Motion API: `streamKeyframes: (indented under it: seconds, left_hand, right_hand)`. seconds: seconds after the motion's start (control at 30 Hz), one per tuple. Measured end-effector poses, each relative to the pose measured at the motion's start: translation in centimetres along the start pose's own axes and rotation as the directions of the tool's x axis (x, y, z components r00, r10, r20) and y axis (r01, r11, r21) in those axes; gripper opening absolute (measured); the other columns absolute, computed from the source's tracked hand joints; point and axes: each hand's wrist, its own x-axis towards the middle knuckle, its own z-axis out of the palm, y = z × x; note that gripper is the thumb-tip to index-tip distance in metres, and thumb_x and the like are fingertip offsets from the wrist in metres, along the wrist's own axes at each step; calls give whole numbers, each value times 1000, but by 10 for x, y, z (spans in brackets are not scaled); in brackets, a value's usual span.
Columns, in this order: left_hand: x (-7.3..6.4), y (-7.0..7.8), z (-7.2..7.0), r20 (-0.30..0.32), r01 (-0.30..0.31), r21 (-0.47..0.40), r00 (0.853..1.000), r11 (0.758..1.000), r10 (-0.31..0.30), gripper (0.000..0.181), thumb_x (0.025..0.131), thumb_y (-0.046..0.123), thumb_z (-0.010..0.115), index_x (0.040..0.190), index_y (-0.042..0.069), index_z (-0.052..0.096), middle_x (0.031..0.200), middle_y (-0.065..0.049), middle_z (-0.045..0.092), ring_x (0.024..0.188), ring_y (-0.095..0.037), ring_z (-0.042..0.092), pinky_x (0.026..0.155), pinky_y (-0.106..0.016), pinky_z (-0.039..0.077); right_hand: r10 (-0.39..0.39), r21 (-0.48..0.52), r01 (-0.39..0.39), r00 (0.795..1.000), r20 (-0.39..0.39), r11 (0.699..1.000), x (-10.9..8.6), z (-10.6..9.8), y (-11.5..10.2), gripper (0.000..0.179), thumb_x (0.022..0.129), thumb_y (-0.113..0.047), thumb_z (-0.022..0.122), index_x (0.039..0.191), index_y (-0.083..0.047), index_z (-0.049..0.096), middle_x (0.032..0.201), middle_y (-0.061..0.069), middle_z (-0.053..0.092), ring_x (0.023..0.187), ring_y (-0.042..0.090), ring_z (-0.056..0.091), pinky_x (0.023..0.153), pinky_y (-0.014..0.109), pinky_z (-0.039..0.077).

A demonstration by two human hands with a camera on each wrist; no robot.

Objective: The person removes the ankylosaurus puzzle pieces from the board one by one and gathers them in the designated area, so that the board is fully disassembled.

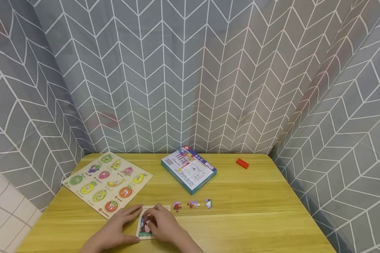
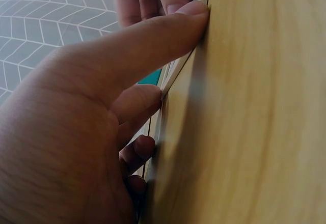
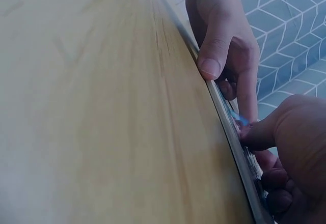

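Note:
A small wooden jigsaw tray (image 1: 152, 237) with a pale rim and a brown, blue and green picture lies near the table's front. My left hand (image 1: 115, 230) holds it at the left, thumb by the near corner and index finger by the far one. Over the picture, my right hand (image 1: 166, 225) bends its fingers and thumb around a jigsaw piece; in the right wrist view a blue bit of piece (image 3: 238, 118) tilts up beside the thumb. The fingers hide most of it. Right of the tray lie three loose jigsaw pieces (image 1: 194, 204).
A wooden fruit puzzle board (image 1: 131, 165) lies at the left, close to my left hand. Behind the loose pieces is a flat puzzle box (image 1: 190, 168). A red block (image 1: 242, 163) sits at the back right of the yellow wooden table (image 1: 256, 225). Grey patterned curtains (image 1: 183, 77) surround it.

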Motion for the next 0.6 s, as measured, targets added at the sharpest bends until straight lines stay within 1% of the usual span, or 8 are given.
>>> streamKeyframes:
  seconds: [0.1, 0.23, 0.33, 0.47, 0.6]
  left_hand:
    - [0, 0, 0, -1, 7, -9, 1000, 1000, -7, 92, 81, 57, 87, 156, 13, 56, 163, -6, 50, 140, -46, 48, 104, -61, 46]
    - [1, -2, 0, -2, 18, -26, 1000, 1000, -18, 93, 81, 60, 85, 156, 13, 56, 164, -5, 49, 142, -46, 46, 106, -65, 45]
    - [1, -2, 0, -1, 21, -30, 1000, 999, -21, 93, 81, 61, 85, 156, 13, 55, 164, -5, 48, 144, -47, 45, 106, -68, 43]
    - [1, -1, -1, 8, 22, -48, 1000, 999, -22, 94, 81, 61, 85, 156, 12, 55, 165, -7, 48, 145, -49, 43, 106, -72, 41]
    - [1, -1, -1, 19, 21, -85, 1000, 996, -20, 95, 82, 60, 85, 156, 10, 54, 166, -9, 46, 146, -53, 40, 107, -76, 38]
  right_hand:
    - [3, 42, -2, 1000, -11, 999, -1, 1, 2, 23, 100, -14, 71, 121, -23, 74, 104, -10, 58, 83, -4, 48, 76, 16, 45]
    - [-39, 60, 41, 999, -28, 997, -2, 2, 7, 25, 97, -14, 73, 121, -22, 74, 107, -11, 61, 88, -6, 50, 80, 14, 46]
    - [-59, 75, 61, 998, -30, 995, -2, 3, 9, 26, 96, -15, 75, 122, -21, 74, 108, -12, 63, 89, -6, 50, 80, 14, 46]
    - [-48, 85, 49, 999, -16, 995, -2, 3, 10, 27, 97, -17, 75, 124, -21, 74, 108, -13, 63, 88, -7, 49, 79, 14, 46]
    - [-36, 64, 36, 999, -1, 997, -2, 1, 8, 28, 98, -17, 75, 125, -21, 75, 108, -13, 62, 86, -7, 48, 77, 13, 45]
